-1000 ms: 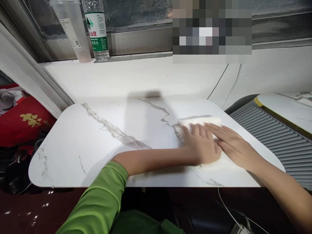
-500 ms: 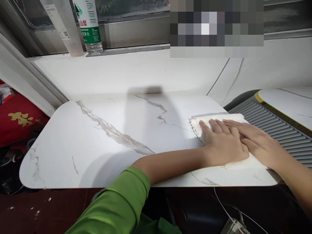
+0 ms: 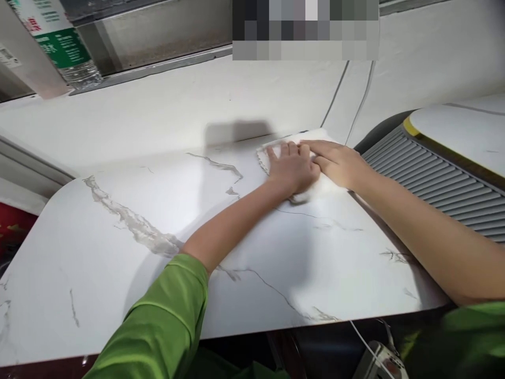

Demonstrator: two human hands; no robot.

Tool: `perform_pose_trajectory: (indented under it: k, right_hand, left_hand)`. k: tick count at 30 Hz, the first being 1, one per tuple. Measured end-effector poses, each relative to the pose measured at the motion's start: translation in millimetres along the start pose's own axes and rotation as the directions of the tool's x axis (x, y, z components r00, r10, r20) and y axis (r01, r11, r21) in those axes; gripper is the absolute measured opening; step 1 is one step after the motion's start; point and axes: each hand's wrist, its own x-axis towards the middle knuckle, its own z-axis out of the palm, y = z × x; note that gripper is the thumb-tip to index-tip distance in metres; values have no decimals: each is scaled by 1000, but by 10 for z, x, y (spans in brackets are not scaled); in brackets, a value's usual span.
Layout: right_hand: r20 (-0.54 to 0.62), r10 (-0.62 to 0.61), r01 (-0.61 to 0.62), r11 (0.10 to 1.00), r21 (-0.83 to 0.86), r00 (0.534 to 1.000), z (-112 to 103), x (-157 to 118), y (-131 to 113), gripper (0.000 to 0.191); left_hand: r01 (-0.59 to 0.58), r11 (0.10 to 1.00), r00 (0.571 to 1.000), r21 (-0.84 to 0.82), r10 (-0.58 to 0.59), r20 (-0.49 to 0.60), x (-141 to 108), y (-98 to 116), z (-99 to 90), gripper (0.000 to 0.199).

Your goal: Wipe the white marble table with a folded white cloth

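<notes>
My left hand presses down on a white cloth near the back right of a white marble-patterned tabletop. Its fingers are spread over the cloth and point toward the wall. Beside it, touching it, my right hand lies flat with its fingers stretched to the left across the cloth. The cloth's frilled left edge shows past my left fingers, and part of it is hidden under both hands.
A clear water bottle with a green label and a frosted container stand on the window ledge. Right of the tabletop is a grey ribbed surface. Cables run down the wall. A white power strip lies below the front edge.
Both hands have pushed the cloth away from the front, toward the wall at the back right of the tabletop. The camera view has turned and shifted.
</notes>
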Motion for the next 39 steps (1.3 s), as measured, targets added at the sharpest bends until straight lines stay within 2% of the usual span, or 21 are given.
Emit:
perform_pose_trajectory:
  k: [5,10,16,21,25,28,32,35,37,39]
  right_hand:
    - [30,-48,49,998,-29,998,17,394,-3,55]
    - [25,-80,81,997,-17,996,30,578,49,55]
    - [-5,-97,97,995,-32,995,68,549,67,59]
    - [-20,-140,139,989,-58,990,155,414,41,60]
    - [-58,-155,150,986,-79,986,204,96,-101,57]
    - [-80,-152,142,983,-118,985,205,-306,-319,56]
    - [-69,-181,167,970,-175,981,202,-1013,-756,56]
    - [-90,-201,181,963,-198,975,217,-1550,-1152,54]
    - [-109,-235,209,956,-208,966,222,-1816,-1394,54]
    - [-106,-281,255,944,-210,954,217,-1956,-1578,54]
  left_hand:
    - [36,999,999,-1,-36,3,346,-217,-48,56]
    - [38,999,999,-9,-39,-21,491,-305,-65,55]
    - [46,999,999,22,-46,-11,440,-292,-53,56]
    - [52,998,999,34,-52,15,221,-278,-54,59]
    - [9,999,999,36,-11,46,-142,-242,-93,60]
    - [-42,998,996,43,38,83,-563,-194,-151,60]
    - [-128,990,986,55,122,113,-1304,-171,-229,60]
    - [-212,975,972,63,204,118,-1881,-228,-265,60]
    - [-263,962,960,68,254,113,-2201,-293,-283,60]
    - [-280,957,957,74,272,99,-2431,-359,-304,59]
